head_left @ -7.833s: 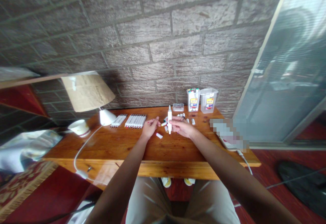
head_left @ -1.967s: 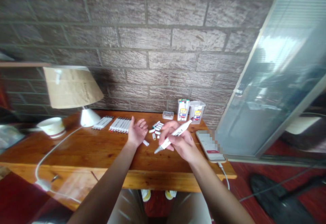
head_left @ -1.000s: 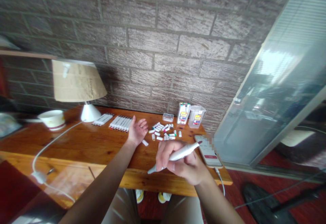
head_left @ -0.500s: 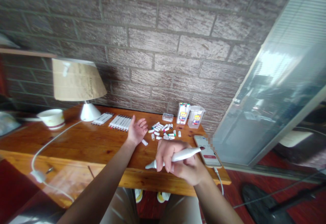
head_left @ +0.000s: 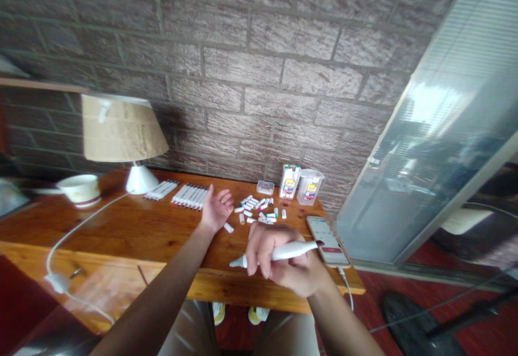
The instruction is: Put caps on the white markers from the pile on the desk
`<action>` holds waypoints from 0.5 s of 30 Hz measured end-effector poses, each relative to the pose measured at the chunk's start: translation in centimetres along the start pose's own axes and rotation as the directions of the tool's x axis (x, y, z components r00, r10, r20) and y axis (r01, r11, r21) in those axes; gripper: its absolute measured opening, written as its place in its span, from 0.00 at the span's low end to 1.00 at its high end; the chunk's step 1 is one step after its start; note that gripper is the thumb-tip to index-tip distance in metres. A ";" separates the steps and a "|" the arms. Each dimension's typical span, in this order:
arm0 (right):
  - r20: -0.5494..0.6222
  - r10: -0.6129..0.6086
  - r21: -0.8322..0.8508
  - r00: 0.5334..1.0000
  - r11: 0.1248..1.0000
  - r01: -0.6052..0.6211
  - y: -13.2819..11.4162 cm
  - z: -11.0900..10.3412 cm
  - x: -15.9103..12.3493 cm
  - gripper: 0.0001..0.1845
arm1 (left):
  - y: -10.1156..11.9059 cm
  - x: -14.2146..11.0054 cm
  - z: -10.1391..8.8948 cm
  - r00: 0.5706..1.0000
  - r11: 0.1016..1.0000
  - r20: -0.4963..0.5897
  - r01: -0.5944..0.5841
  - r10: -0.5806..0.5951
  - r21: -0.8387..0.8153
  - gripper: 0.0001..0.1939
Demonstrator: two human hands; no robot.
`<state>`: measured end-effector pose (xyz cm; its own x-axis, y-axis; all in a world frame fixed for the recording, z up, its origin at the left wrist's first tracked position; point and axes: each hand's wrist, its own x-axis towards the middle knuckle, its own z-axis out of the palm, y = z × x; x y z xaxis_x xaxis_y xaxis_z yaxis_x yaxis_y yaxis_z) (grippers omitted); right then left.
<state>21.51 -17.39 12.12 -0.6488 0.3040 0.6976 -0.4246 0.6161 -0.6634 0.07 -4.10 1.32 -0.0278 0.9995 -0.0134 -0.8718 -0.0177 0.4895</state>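
In my right hand (head_left: 283,261) is a white double-ended marker (head_left: 293,250), uncapped, with a dark tip at its right end and a pale grey tip at its left. The fingers wrap around its barrel above the table's front edge. My left hand (head_left: 217,207) lies palm up with its fingers apart, holding nothing. Close beside it is a row of capped markers (head_left: 190,197), with a smaller row of markers (head_left: 162,189) further left. A loose white cap (head_left: 229,227) lies just right of the left wrist. Several marker caps (head_left: 259,209) are scattered between the hands.
Behind the caps stand a small clear lid (head_left: 265,187), a marker box with caps or markers inside (head_left: 290,182) and a clear box (head_left: 311,187). A phone (head_left: 328,241) lies on the right of the wooden table (head_left: 162,234). Left are a lamp (head_left: 140,178) and a cup (head_left: 82,190).
My right hand has tilted the marker very slightly, its dark end a little lower. The left hand stays open in the same place. The view has shifted slightly.
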 end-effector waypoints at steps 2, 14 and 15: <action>-0.001 -0.006 0.000 1.000 1.000 0.006 0.1 0.0 0.0 0.15 | 0.0 0.1 -0.1 1.000 1.000 0.000 0.002 -0.002 -0.003 0.23; -0.027 0.236 0.280 0.971 0.935 -0.219 -0.6 0.6 -1.2 0.14 | 0.0 0.1 -0.2 1.000 1.000 -0.002 0.005 -0.005 -0.005 0.23; -0.041 0.239 0.290 0.970 0.932 -0.218 -0.6 0.6 -1.2 0.14 | 0.0 0.1 -0.2 1.000 1.000 0.000 0.005 -0.005 -0.005 0.23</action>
<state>22.18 -18.60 11.51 -0.7053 0.4721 0.5289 -0.4374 0.2973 -0.8487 -0.04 -4.00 1.11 -0.0235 0.9996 -0.0164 -0.8742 -0.0126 0.4854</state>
